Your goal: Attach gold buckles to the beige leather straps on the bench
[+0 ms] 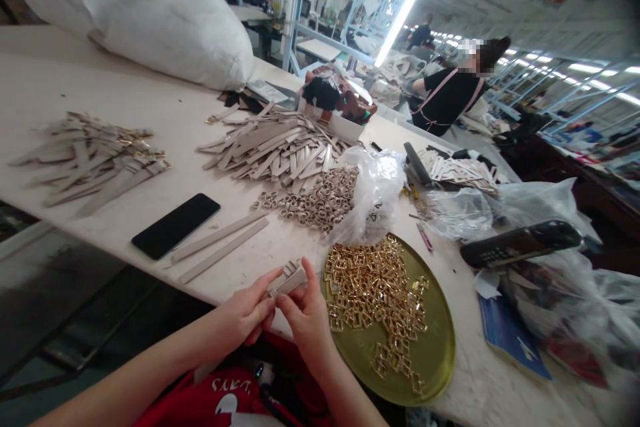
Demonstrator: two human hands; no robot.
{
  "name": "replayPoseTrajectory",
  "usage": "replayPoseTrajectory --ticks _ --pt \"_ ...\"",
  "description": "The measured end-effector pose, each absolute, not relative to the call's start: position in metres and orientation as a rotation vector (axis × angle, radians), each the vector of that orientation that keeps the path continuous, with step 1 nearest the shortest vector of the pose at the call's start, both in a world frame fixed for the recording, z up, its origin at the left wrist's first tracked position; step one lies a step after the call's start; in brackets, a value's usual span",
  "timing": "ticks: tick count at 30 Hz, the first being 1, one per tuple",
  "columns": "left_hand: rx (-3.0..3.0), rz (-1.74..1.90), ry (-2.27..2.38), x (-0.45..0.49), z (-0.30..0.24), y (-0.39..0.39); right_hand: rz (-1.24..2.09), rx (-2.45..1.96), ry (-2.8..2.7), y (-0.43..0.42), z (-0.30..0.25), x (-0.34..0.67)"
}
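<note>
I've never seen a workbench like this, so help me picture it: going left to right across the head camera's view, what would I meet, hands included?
Smaller pile of beige strips → black phone → left hand → right hand → round tray of gold-coloured metal frames → blue booklet.

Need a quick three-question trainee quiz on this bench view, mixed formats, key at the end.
1. The small buckles on the round tray are: A) black, B) gold, C) blue?
2. True or false: the black phone lies on the table, off the round tray.
3. What do the left grip and right grip hold together?

Key:
1. B
2. True
3. Beige strap material; its exact shape is partly hidden by the fingers.
</note>
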State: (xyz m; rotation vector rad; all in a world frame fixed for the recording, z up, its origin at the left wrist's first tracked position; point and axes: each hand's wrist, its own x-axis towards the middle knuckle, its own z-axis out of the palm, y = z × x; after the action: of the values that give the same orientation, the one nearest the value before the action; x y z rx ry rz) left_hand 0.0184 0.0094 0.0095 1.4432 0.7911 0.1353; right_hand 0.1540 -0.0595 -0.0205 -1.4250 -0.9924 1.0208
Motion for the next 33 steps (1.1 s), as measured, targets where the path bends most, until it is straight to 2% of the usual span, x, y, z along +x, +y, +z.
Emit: replayPoseTrajectory --ticks 2,6,9,13,15,19,21,33 --pt "1.349 0.128 0.773 0.021 0.011 0.015 0.862 -1.532 -1.17 -0.057 -0.018 0.179" --pt "1.25 0.201 0.865 0.026 0.014 0.023 0.286 -2.061 -1.459 -0.043 -0.017 0.247" --pt "1.236 0.246 0.915 0.03 0.011 0.022 0.235 -2.199 -1.618 -0.033 -0.023 0.278" --pt "1.301 0.272 0.917 0.028 0.005 0.015 0.232 -2.152 -1.64 -0.034 -0.025 0.278" --pt "1.361 0.288 0.913 0.027 0.004 0.013 0.342 -2.067 -1.544 -0.038 -0.021 0.267" --pt "1.455 0.369 0.881 0.032 0.011 0.01 0.977 -1.661 -1.067 -0.048 -0.004 0.232" --pt "1.46 0.403 0.878 0.035 0.016 0.008 1.183 -1.474 -0.899 -0.051 0.005 0.211" --pt "1.349 0.393 0.909 0.021 0.031 -0.005 1.607 -1.014 -0.535 -0.069 0.017 0.163"
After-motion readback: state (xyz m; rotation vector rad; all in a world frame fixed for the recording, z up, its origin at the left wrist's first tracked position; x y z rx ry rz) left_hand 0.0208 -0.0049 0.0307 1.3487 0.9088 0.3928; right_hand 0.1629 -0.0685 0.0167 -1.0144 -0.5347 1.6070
